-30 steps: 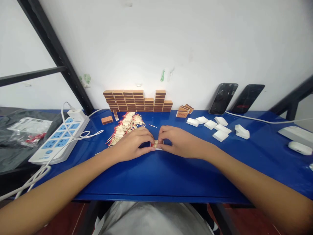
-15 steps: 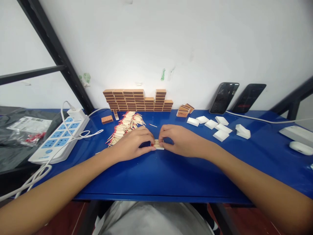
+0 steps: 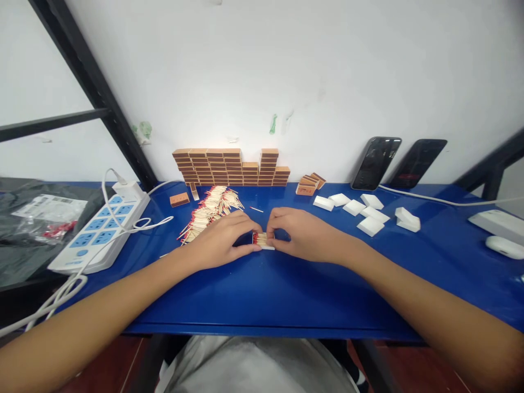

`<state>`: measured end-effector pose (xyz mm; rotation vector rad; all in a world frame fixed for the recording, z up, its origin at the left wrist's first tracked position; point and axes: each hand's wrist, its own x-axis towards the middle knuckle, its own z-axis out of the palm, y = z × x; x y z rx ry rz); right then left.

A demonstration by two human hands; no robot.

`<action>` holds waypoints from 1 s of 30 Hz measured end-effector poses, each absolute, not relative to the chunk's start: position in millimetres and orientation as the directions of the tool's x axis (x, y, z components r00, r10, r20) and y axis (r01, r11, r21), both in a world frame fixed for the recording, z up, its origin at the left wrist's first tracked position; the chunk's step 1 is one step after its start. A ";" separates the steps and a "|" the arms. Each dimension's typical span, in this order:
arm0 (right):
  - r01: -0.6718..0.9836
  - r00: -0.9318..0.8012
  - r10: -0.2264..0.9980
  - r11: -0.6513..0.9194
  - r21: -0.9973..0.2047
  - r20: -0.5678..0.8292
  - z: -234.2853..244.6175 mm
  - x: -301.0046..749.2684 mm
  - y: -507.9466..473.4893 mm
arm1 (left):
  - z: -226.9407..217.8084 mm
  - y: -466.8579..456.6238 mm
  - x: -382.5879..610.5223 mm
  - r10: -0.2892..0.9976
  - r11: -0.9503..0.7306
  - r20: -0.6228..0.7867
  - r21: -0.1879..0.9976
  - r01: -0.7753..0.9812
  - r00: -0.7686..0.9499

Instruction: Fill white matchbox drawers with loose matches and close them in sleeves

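Observation:
A small white matchbox tray [image 3: 268, 248] rests on the blue table, filled with matches [image 3: 261, 239] whose red heads point left. My left hand [image 3: 223, 240] grips the tray's left end between thumb and fingers. At the right end, the bent fingers of my right hand [image 3: 305, 234] close on the tray and cover part of the matches. Whether those fingertips press on the matches or only the tray wall, I cannot tell. Just behind my left hand spreads a large pile of loose matches [image 3: 210, 210]. One single match [image 3: 256, 209] lies behind the tray.
Stacked matchboxes [image 3: 216, 169] line the wall. One matchbox sleeve [image 3: 179, 200] lies left of the pile, and several sleeves [image 3: 307, 185] lean together right of the stack. White trays [image 3: 370, 226] are scattered right. A power strip [image 3: 102, 229] with cables stands left; two phones [image 3: 376, 164] lean behind.
The fingers of my left hand have lifted slightly off the tray's left end, uncovering the red match heads. Both hands otherwise stay almost in place.

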<state>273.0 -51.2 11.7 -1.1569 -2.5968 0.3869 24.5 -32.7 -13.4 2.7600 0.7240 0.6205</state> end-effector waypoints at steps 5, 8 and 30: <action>0.683 -0.631 0.758 0.644 -0.343 0.167 8.7 272.0 -50.9 | -11.0 -32.7 25.5 0.486 -0.867 0.350 0.313 0.389 0.801; 0.696 -0.614 0.765 0.641 -0.325 0.193 7.7 272.8 -49.2 | -10.9 -33.8 25.5 0.510 -0.854 0.344 0.309 0.418 0.788; 0.725 -0.572 0.790 0.612 -0.316 0.219 -2.7 269.0 -44.2 | -15.0 -31.9 23.7 0.549 -0.833 0.330 0.295 0.469 0.767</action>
